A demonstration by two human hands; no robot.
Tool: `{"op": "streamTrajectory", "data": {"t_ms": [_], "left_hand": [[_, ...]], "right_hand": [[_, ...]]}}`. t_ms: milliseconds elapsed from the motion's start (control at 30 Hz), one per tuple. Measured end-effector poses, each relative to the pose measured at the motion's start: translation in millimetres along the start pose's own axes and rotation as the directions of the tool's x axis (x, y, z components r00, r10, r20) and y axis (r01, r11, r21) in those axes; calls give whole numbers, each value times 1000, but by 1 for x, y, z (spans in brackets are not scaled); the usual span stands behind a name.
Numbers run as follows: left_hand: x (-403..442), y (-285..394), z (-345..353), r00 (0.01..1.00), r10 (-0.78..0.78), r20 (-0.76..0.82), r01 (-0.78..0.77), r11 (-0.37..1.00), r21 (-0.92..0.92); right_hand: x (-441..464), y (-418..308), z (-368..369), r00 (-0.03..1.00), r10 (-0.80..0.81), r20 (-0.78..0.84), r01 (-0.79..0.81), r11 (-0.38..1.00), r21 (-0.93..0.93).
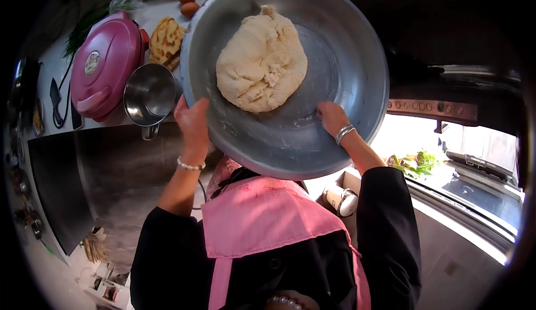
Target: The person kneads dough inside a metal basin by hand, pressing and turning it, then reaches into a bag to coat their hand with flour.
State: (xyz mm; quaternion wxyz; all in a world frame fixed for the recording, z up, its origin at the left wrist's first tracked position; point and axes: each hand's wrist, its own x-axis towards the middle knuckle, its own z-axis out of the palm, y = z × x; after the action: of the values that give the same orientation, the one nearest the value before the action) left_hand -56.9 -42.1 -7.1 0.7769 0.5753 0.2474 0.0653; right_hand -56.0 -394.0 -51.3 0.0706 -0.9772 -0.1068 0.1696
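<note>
A large grey metal basin [357, 53] is tilted toward me in front of my pink apron. Inside, on its upper left, lies a big lump of pale dough [259, 64] with a rough, folded surface. My left hand [192, 121] grips the basin's lower left rim, thumb at the edge, other fingers partly hidden. Reaching over the right side, my right hand [334, 119] is closed near the basin's inner surface, apart from the dough. Its fingertips are curled out of sight. Whitish smears mark the metal beside it.
Left of the basin, a metal cup [149, 95] stands by a pink round electric appliance [106, 67]. Browned flatbread [166, 41] and two eggs [189, 4] lie behind. To the right are leafy greens [417, 164] and a bright window. A container [340, 199] sits below the basin.
</note>
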Motion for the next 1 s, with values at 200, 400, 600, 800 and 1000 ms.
{"op": "streamTrajectory", "data": {"t_ms": [200, 400, 600, 800, 1000], "left_hand": [[3, -7, -2, 999, 52, -2, -52, 999, 1], [2, -5, -1, 999, 43, -7, -43, 999, 23], [1, -5, -1, 999, 35, -1, -35, 999, -29], [-2, 4, 1, 1000, 20, 7, -20, 1000, 23], [-1, -2, 0, 999, -39, -38, 40, 998, 37]], "right_hand": [[25, 0, -40, 917, 231, 325, -394, 658, 642], [69, -76, -105, 986, 169, 11, -97, 507, 856], [106, -86, -99, 995, -7, -103, 88, 589, 803], [112, -108, -91, 983, -182, -36, 185, 979, 91], [103, -121, -69, 952, -303, 42, 303, 913, -274]]}}
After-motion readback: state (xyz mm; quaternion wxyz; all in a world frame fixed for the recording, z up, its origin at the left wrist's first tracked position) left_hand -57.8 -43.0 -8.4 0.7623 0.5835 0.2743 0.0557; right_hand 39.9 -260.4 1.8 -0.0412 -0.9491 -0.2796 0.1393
